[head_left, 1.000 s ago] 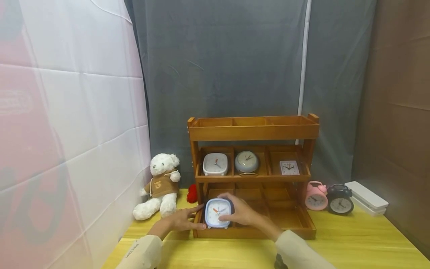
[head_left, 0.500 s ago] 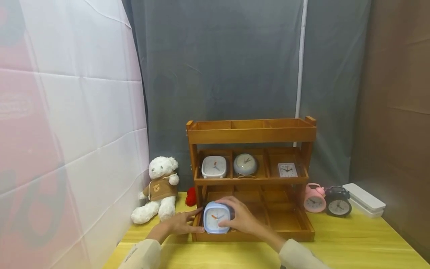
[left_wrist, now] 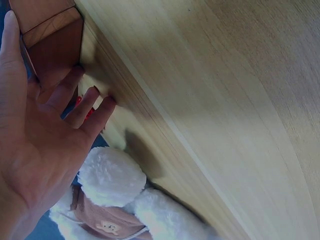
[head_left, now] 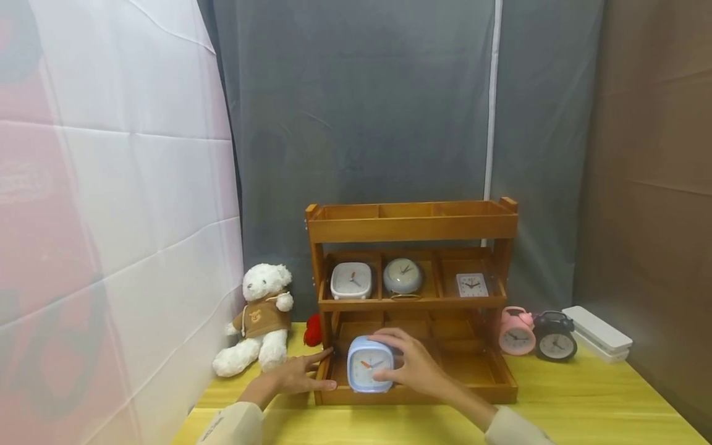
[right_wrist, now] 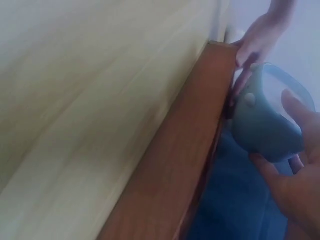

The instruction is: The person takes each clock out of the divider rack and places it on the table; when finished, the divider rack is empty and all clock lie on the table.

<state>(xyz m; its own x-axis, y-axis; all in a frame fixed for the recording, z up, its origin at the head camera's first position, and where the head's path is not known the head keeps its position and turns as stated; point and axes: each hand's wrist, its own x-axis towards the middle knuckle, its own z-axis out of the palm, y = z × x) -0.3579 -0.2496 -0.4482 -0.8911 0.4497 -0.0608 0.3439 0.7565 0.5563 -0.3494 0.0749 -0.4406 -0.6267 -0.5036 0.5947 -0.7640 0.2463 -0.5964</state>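
Note:
A light blue rounded-square alarm clock (head_left: 369, 374) with a white face and orange hand is held by my right hand (head_left: 417, 369) at the front left of the wooden shelf's (head_left: 411, 232) bottom tier. In the right wrist view the clock (right_wrist: 262, 127) is tilted above the front rail (right_wrist: 175, 135), thumb on its face and fingers on its side. My left hand (head_left: 290, 375) touches the left corner of the bottom tier. Its fingers look extended in the left wrist view, beside the shelf's wooden corner (left_wrist: 55, 45).
The middle tier holds a white clock (head_left: 351, 281), a round grey clock (head_left: 402, 277) and a small square clock (head_left: 471, 285). To the right stand pink (head_left: 517, 337) and black (head_left: 556, 342) alarm clocks by a white box (head_left: 597, 330). A teddy bear (head_left: 264, 318) and red object (head_left: 313, 330) are left.
My right hand has brought the blue clock rightward, away from the tier's left wall, and slightly tilted it. The left hand stays at the shelf corner. The head view has shifted slightly.

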